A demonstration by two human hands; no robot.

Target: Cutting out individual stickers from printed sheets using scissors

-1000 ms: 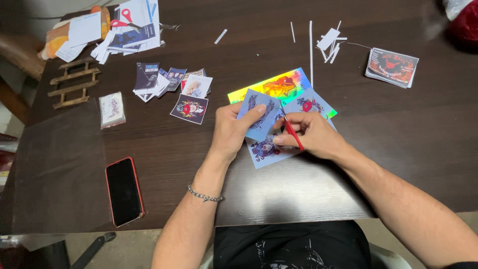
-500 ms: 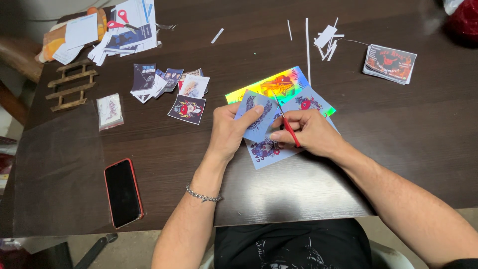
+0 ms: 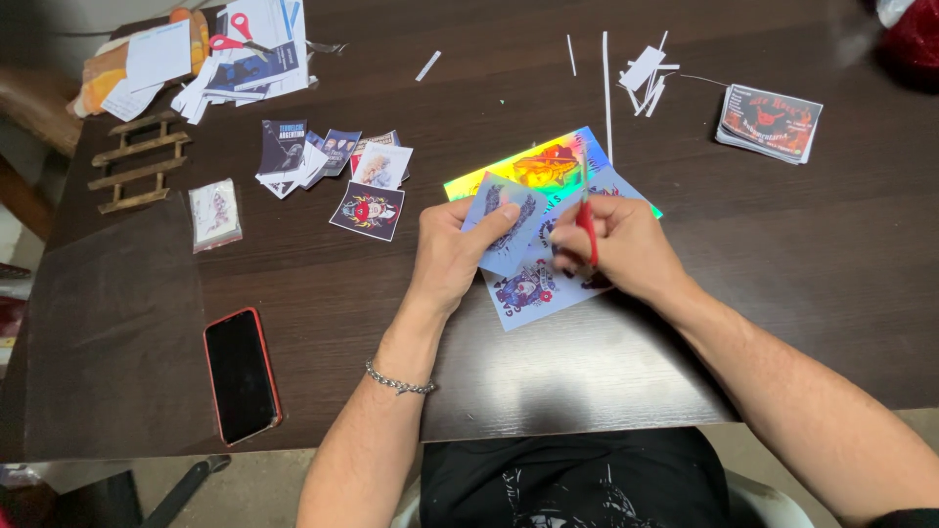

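My left hand (image 3: 452,256) pinches a small pale-blue printed card (image 3: 511,220) by its lower left edge, holding it just above the dark wooden table (image 3: 782,254). My right hand (image 3: 626,249) grips a red-handled cutting tool (image 3: 585,220), its tip pointing up beside the card's right edge. Under both hands lie a light-blue printed sheet (image 3: 533,288) and a shiny rainbow foil sheet (image 3: 533,168).
A red-cased phone (image 3: 242,374) lies face up at front left. Cut cards (image 3: 370,210) and a wrapped card (image 3: 214,213) sit left of my hands. White paper strips (image 3: 641,73), a card stack (image 3: 770,121), red scissors (image 3: 235,41) and a wooden rack (image 3: 137,161) lie further back.
My right hand has turned the red tool from slanting across the sheet to nearly upright beside the card. My left hand keeps hold of the card.
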